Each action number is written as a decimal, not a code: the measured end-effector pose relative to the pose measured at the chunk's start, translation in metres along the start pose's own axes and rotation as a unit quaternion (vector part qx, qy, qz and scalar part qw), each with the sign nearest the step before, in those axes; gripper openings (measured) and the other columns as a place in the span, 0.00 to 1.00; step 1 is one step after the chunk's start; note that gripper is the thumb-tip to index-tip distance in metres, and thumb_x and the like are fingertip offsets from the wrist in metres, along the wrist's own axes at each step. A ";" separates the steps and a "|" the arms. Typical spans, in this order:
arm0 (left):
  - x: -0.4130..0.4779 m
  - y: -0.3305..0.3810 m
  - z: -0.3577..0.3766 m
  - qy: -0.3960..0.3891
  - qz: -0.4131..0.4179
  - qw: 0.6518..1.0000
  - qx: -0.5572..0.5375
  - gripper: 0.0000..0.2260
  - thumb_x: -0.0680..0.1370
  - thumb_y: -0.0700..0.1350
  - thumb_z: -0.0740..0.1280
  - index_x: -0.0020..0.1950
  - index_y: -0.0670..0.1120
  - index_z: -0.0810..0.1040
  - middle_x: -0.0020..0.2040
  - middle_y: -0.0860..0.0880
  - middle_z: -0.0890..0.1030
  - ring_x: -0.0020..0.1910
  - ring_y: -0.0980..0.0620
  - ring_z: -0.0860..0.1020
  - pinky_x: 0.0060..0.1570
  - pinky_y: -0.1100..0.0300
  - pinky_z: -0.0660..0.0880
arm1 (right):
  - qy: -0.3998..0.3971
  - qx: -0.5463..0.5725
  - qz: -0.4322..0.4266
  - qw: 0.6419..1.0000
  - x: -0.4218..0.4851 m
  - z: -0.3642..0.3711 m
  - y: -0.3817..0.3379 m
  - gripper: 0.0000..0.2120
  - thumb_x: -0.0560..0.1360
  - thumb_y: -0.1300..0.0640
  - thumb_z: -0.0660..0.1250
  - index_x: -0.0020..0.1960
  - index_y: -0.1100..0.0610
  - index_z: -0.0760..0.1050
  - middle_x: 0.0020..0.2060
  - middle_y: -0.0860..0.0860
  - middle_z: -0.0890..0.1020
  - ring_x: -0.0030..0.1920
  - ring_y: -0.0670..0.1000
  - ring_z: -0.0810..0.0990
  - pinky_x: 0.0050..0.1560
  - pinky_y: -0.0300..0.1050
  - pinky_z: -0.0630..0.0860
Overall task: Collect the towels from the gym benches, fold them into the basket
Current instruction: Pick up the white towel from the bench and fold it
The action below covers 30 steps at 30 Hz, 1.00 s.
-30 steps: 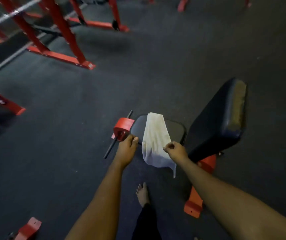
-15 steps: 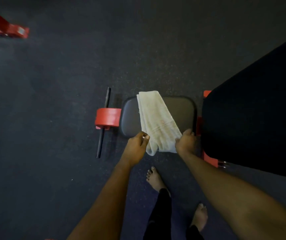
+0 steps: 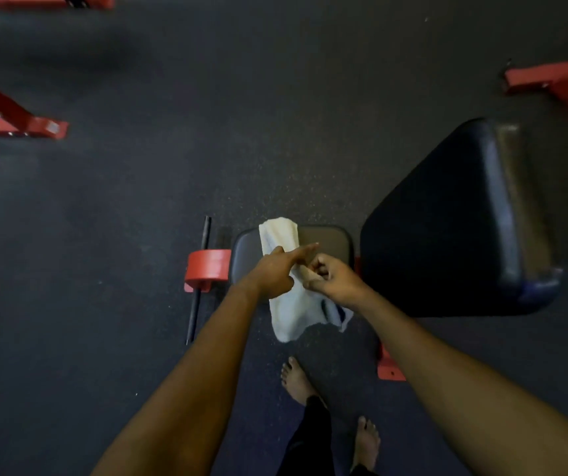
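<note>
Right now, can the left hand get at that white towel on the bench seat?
Probably yes. The left hand is already over the towel, which drapes across the seat pad and hangs off its near edge. Nothing lies between them; the right hand beside it is closed on the cloth.

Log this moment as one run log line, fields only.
step: collect towel | towel: draped over bench seat | left hand: on towel, finger extended | right hand: pinching towel | basket: not visible

A dark padded bench seat (image 3: 330, 240) stands on the speckled black floor (image 3: 138, 218); a pale towel (image 3: 280, 235) lies across the seat, its near end hanging over the front edge
</note>
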<state>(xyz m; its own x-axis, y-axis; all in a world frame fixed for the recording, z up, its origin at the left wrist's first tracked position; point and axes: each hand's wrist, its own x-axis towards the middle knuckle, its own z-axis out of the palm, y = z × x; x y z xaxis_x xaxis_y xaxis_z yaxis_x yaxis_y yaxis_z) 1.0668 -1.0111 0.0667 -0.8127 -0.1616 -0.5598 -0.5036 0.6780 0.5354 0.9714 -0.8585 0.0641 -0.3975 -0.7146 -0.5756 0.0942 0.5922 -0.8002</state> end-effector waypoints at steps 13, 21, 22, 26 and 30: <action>-0.167 0.072 -0.077 0.388 -0.173 0.904 0.050 0.01 0.66 0.42 0.59 0.36 0.47 0.67 0.41 0.42 0.80 0.43 0.38 0.78 0.36 0.55 0.72 | 0.066 -0.377 -0.050 0.922 -0.130 -0.063 -0.076 0.06 0.67 0.55 0.75 0.37 0.51 0.78 0.39 0.51 0.82 0.42 0.51 0.81 0.38 0.41 0.70; -0.293 0.107 -0.076 0.475 -0.474 0.741 0.003 0.15 0.75 0.40 0.60 0.60 0.42 0.79 0.61 0.40 0.78 0.63 0.38 0.73 0.58 0.46 0.71 | 0.280 -0.283 -0.195 0.896 -0.195 -0.067 -0.124 0.04 0.70 0.59 0.68 0.38 0.52 0.78 0.38 0.53 0.84 0.42 0.55 0.81 0.44 0.45 0.75; -0.302 0.107 -0.075 0.449 -0.494 0.744 0.021 0.16 0.75 0.41 0.61 0.62 0.44 0.78 0.62 0.42 0.77 0.64 0.40 0.71 0.58 0.46 0.70 | 0.276 -0.250 -0.241 0.896 -0.201 -0.065 -0.133 0.04 0.70 0.61 0.69 0.38 0.54 0.79 0.36 0.53 0.83 0.41 0.55 0.81 0.42 0.45 0.75; -0.325 0.115 -0.069 0.421 -0.272 0.865 -0.029 0.19 0.72 0.42 0.69 0.63 0.46 0.73 0.61 0.41 0.79 0.62 0.42 0.76 0.59 0.53 0.72 | 0.206 -0.222 -0.426 0.853 -0.232 -0.038 -0.177 0.03 0.71 0.64 0.70 0.40 0.59 0.82 0.35 0.51 0.83 0.38 0.50 0.79 0.41 0.43 0.74; -0.320 0.159 -0.059 0.336 0.019 0.932 -0.133 0.21 0.72 0.41 0.71 0.65 0.51 0.75 0.53 0.49 0.84 0.53 0.55 0.81 0.55 0.60 0.75 | 0.133 -0.241 -0.504 0.818 -0.254 0.002 -0.209 0.02 0.69 0.64 0.73 0.38 0.60 0.81 0.31 0.48 0.80 0.33 0.44 0.75 0.35 0.30 0.67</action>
<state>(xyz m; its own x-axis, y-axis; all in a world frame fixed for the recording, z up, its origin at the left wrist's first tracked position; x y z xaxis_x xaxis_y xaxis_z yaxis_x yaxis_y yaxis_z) 1.2292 -0.8941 0.3680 -0.7866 -0.6144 -0.0617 -0.4520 0.5048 0.7355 1.0544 -0.8009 0.3771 -0.2419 -0.8619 0.4456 -0.7502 -0.1252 -0.6493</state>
